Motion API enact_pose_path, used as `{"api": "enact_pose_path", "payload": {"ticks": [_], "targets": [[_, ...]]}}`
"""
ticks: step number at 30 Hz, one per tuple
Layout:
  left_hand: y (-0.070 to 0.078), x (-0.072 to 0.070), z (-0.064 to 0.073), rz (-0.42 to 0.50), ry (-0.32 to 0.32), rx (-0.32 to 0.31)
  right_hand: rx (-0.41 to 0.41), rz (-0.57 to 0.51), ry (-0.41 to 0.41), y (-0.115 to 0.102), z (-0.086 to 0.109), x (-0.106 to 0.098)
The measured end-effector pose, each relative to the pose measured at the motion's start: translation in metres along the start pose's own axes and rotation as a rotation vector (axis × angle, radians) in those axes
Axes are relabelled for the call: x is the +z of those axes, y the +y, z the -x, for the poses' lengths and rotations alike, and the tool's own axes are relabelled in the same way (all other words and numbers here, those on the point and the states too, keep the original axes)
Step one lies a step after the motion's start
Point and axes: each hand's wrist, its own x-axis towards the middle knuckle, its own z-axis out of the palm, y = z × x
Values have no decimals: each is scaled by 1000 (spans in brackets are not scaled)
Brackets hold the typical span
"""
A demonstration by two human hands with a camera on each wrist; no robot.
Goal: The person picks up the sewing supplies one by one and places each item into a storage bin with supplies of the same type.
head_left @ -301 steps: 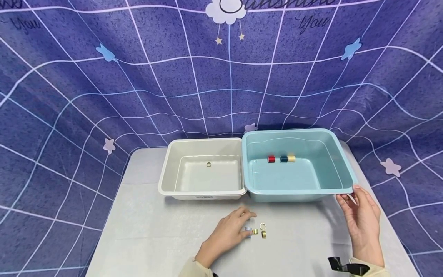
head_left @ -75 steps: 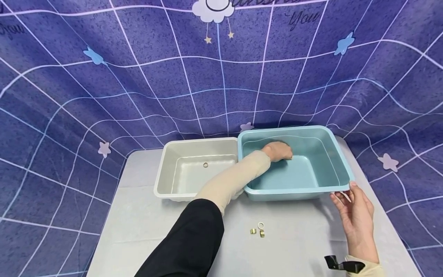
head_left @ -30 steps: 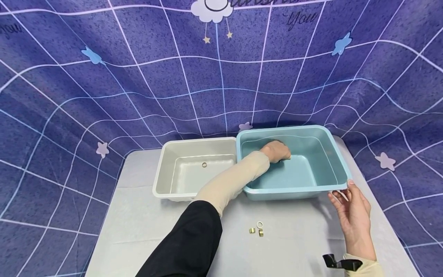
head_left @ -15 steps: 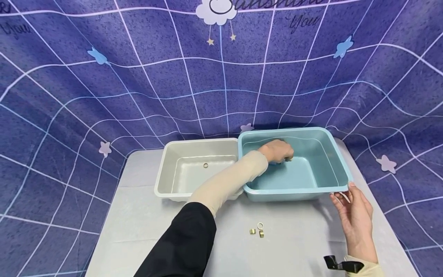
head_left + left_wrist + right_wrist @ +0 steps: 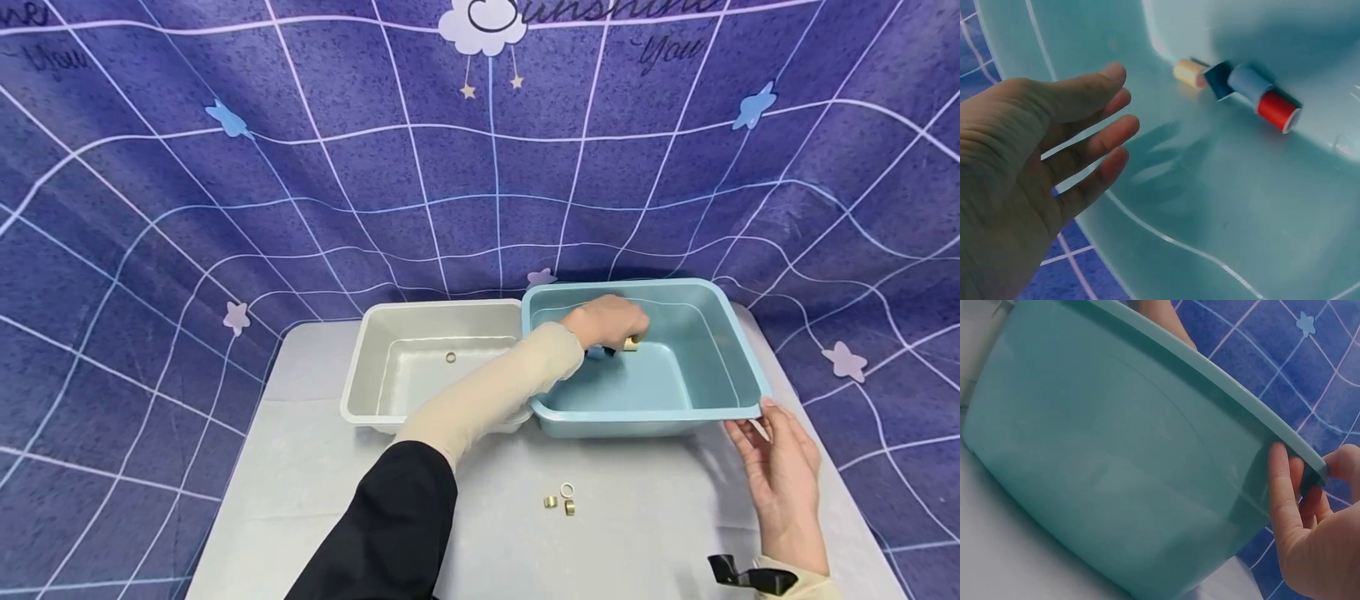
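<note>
My left hand [image 5: 609,320] is inside the blue plastic bin [image 5: 622,423], above its floor. In the left wrist view its fingers are loosely spread with nothing between them. Below lie thread spools in a row: cream [image 5: 1189,73], dark teal [image 5: 1219,81], light blue [image 5: 1249,84] and red [image 5: 1279,111]. In the head view the hand and sleeve cover most of this row. My right hand [image 5: 786,479] grips the bin's front right corner, thumb at the rim and fingers underneath, as the right wrist view also shows.
A light grey bin [image 5: 435,418] stands against the blue bin's left side, with one small ring [image 5: 451,357] on its floor. In front of the bins, a gold ring [image 5: 551,502], a pale ring [image 5: 567,490] and another gold ring [image 5: 570,507] lie on the table. A patterned curtain [image 5: 375,167] hangs behind.
Ten seconds ago my left hand was at the light blue spool beside the rings; that spool now lies in the blue bin. Lately the hand has lifted slightly off the spools. The right hand stays put.
</note>
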Motion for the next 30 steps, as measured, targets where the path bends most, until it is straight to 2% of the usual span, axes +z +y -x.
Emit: {"api": "enact_pose_path", "payload": {"ticks": [4, 10, 14, 23, 25, 30], "targets": [[3, -7, 5, 15, 21, 35, -24, -2, 27, -1, 2, 3], [12, -17, 17, 12, 15, 30, -46, 24, 89, 0, 4, 8], [15, -20, 24, 25, 13, 19, -39, 27, 99, 0, 5, 8], [23, -27, 43, 82, 63, 12, -39, 15, 95, -1, 6, 8], [27, -30, 48, 80, 75, 12, -42, 14, 96, -1, 5, 8], [35, -34, 61, 8, 113, 30, -44, 11, 90, -1, 5, 9]]}}
